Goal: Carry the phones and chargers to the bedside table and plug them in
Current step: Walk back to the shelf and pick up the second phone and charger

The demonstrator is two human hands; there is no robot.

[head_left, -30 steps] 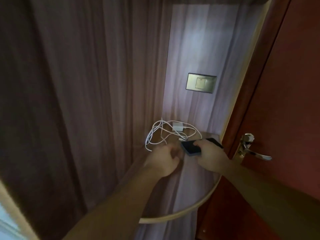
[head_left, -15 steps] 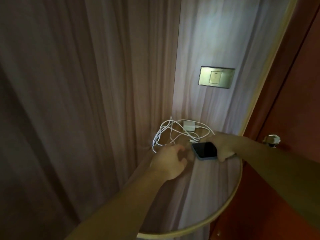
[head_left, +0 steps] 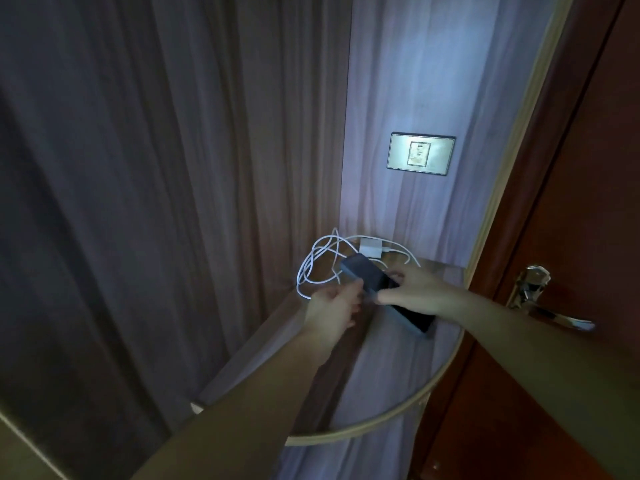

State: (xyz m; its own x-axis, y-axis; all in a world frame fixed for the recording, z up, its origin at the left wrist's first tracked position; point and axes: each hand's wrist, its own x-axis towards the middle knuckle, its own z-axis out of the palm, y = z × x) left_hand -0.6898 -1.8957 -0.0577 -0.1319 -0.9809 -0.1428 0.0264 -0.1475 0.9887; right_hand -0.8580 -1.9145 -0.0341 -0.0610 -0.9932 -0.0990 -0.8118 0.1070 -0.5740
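Observation:
A dark phone (head_left: 365,273) is tilted up above the shelf, held between both hands. My left hand (head_left: 334,306) pinches its near left edge. My right hand (head_left: 414,289) grips its right end, with fingers on top and the thumb below. A second dark phone (head_left: 414,318) lies flat on the shelf under my right wrist. Behind them, against the wall, a white charger plug (head_left: 370,250) sits with white cables (head_left: 313,268) coiled loosely to its left.
The half-round glossy shelf (head_left: 398,422) has a pale wood rim and juts out from the corner. A metal socket plate (head_left: 420,154) is on the wall above. A red-brown door (head_left: 571,220) with a metal handle (head_left: 540,299) stands close on the right. Panelled wall fills the left.
One phone has been raised and tilted off the shelf, and my left hand has closed on its edge. The second phone now shows lying flat beneath my right hand.

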